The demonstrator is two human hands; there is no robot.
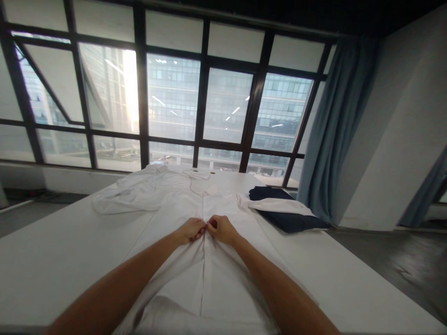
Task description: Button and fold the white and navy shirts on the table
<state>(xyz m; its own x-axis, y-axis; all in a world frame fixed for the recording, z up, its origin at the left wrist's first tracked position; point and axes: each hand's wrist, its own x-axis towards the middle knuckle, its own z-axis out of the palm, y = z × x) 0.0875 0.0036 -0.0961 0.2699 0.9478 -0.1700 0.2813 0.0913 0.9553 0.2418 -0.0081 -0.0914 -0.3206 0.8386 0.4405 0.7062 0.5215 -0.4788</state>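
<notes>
Pinching the white shirt [195,251] front seam at mid-table [42,260]: left hand [190,231] and right hand [220,229], fingers clamped on cloth, fingertips hidden. Shirt hem cut off by frame edge. Dark garment [289,218] partly under sleeve.

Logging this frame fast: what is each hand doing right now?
Left hand: closed, pinching the white button-front cotton shirt at its placket.
Right hand: closed, pinching the same placket.

A white button-front shirt [195,260] lies flat and face up on the white worktop [52,260], collar at the far end, hem nearest the viewer. Its front placket runs straight down the middle. One sleeve spreads out to the left, rumpled; the other reaches right.
</notes>
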